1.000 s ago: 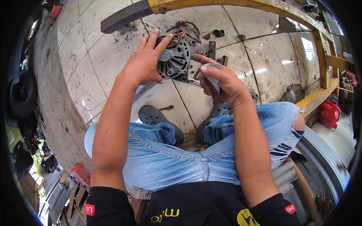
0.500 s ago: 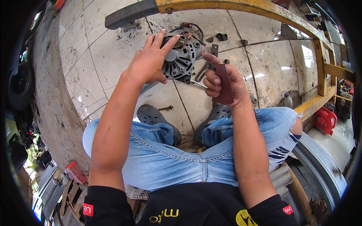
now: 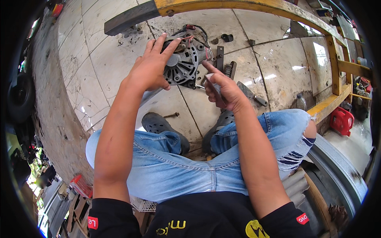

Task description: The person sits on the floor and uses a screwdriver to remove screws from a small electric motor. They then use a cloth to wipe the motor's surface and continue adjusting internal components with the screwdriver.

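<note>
A grey alternator [image 3: 186,69] with a finned, slotted housing and red and black wires lies on the tiled floor in front of me. My left hand [image 3: 147,71] rests against its left side, fingers spread and stretched, thumb near its lower edge. My right hand [image 3: 230,92] pinches a folded piece of brown-red sandpaper [image 3: 216,94], index finger pointing towards the alternator's right side. Beyond that hand lie a dark flat metal bar [image 3: 220,58] and a wire brush [image 3: 230,70]. A scraper [image 3: 251,93] lies to its right. Part of a shiny metal tool [image 3: 199,86] shows below the alternator.
A yellow metal frame [image 3: 246,7] crosses the far side and runs down the right. A bolt [image 3: 172,115] lies by my left shoe [image 3: 158,123]. To the right stand a clear bottle [image 3: 301,102] and a red container [image 3: 342,121]. A small black part [image 3: 227,37] lies beyond the bar.
My right hand has moved slightly left and turned, so the sandpaper is seen more edge-on and the wire brush and scraper are uncovered. My left hand stays on the alternator.
</note>
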Motion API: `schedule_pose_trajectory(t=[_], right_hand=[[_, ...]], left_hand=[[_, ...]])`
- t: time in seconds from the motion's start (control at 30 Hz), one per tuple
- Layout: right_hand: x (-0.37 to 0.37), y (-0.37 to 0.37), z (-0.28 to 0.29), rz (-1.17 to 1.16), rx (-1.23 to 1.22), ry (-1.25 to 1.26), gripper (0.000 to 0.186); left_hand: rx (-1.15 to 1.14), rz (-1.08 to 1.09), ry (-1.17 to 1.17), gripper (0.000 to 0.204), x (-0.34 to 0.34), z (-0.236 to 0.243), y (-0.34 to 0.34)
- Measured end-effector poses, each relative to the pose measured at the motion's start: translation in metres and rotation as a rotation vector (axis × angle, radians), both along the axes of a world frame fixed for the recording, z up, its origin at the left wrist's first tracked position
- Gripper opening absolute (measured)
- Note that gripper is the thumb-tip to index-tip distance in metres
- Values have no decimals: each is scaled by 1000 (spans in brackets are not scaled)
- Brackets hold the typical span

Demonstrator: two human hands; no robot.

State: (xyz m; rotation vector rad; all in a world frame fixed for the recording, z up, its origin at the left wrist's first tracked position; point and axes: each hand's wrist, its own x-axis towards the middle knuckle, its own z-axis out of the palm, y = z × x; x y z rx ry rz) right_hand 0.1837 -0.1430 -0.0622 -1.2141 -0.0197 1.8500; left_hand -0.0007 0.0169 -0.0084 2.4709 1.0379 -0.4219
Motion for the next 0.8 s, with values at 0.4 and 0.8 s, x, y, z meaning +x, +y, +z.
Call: schedule_pose_trajectory(t=[0.4,0.8], right_hand=[[2,-2,-7,110,35,-166,71],[-7,-7,-20,289,147,-627,68]], left_hand=[[3,-25,-9,134,1,0,2],[-67,20,-84,138,-3,-1,-1]])
